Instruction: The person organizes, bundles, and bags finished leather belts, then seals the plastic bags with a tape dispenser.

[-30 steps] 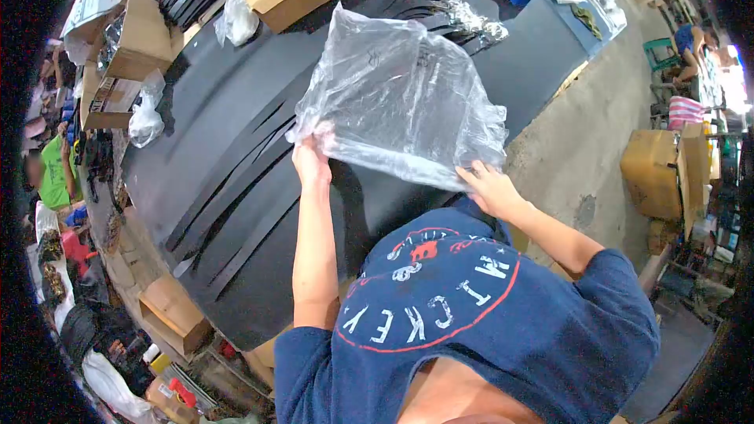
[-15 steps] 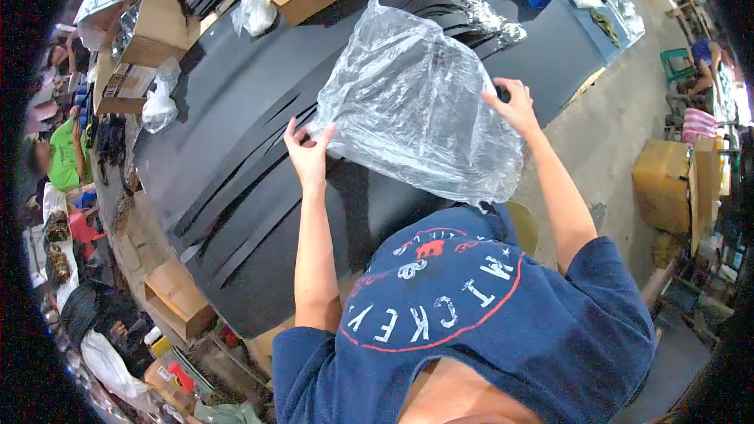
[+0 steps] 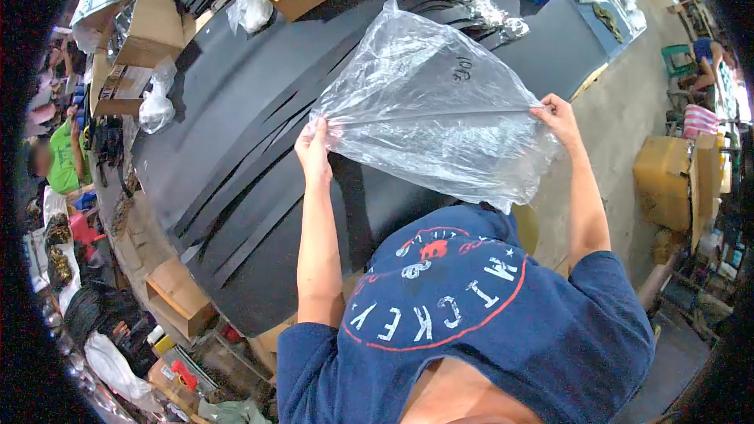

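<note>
Black strips (image 3: 228,192) lay on the table (image 3: 169,159). Your left hand (image 3: 314,155) pinched one side of the plastic bag (image 3: 428,74), mostly over the table; your right hand (image 3: 562,122) pinched the other, seemingly to stretch it taut.

Glare whitens far right; fisheye blackens corners.

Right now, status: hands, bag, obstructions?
Left hand and right hand: grips shut on clear plastic bag. Bag creased taut between them. Black strips lie near left hand on dark tabletop; nothing visibly blocking.
</note>
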A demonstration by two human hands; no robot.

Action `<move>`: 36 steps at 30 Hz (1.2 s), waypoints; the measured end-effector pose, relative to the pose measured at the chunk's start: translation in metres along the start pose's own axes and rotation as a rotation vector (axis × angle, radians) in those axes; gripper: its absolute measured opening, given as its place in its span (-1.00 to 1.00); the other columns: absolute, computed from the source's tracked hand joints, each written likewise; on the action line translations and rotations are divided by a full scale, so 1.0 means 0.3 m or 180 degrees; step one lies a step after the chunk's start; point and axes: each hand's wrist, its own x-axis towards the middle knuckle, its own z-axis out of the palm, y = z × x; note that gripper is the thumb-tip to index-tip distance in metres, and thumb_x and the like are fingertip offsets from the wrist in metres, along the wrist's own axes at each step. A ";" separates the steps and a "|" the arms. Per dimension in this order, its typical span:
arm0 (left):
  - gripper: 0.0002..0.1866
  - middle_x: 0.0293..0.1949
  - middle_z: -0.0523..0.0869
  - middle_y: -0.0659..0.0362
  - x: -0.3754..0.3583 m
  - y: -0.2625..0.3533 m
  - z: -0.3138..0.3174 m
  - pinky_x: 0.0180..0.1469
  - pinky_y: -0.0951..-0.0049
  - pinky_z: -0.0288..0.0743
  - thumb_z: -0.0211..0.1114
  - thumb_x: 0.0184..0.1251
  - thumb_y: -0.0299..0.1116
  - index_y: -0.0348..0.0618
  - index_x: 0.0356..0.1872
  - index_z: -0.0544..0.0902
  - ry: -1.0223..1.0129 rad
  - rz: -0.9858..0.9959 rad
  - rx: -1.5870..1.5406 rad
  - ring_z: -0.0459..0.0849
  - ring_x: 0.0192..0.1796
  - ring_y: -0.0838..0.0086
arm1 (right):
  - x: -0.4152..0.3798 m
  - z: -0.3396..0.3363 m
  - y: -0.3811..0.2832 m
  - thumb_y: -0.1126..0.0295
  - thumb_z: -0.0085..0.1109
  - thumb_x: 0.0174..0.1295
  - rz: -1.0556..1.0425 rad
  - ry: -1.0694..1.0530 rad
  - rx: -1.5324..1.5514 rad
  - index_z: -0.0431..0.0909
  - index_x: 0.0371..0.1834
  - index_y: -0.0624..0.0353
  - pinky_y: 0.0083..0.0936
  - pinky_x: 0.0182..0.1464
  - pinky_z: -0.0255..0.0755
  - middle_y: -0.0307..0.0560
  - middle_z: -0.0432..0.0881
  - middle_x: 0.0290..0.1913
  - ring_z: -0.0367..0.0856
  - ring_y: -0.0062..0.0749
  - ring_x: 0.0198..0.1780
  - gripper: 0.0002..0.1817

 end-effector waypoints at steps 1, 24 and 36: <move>-0.80 -0.26 0.76 0.18 -0.008 -0.002 -0.001 -0.21 0.54 0.56 0.29 0.41 -0.38 -0.30 -0.09 0.67 -0.0001 -0.0010 0.0016 0.70 -0.29 0.55 | -0.005 -0.013 0.010 0.27 0.49 0.03 0.0015 -0.0003 0.0010 0.57 -0.40 0.14 -0.62 -0.40 0.21 -0.43 0.42 -0.53 0.31 -0.69 -0.45 -0.73; -0.11 0.32 0.39 -0.19 0.167 0.159 0.272 0.34 0.14 0.26 0.48 0.09 0.05 -0.35 0.33 0.38 0.0166 0.2253 0.3238 0.33 0.37 -0.01 | 0.182 -0.033 -0.212 0.52 0.22 0.31 -0.0809 -0.0080 0.0950 0.68 -0.14 0.27 -0.63 -0.03 0.45 -0.29 0.70 -0.22 0.60 -0.62 -0.16 -0.88; -0.50 -0.10 0.73 0.08 0.245 0.073 0.145 -0.08 0.42 0.62 0.55 0.00 -0.48 -0.36 0.03 0.64 -0.0764 0.0910 0.1541 0.72 -0.16 0.45 | 0.140 -0.080 -0.144 0.47 0.16 0.36 -0.0383 0.0343 0.1566 0.51 0.17 0.22 -0.59 0.00 0.46 -0.19 0.68 -0.19 0.61 -0.55 -0.13 -0.68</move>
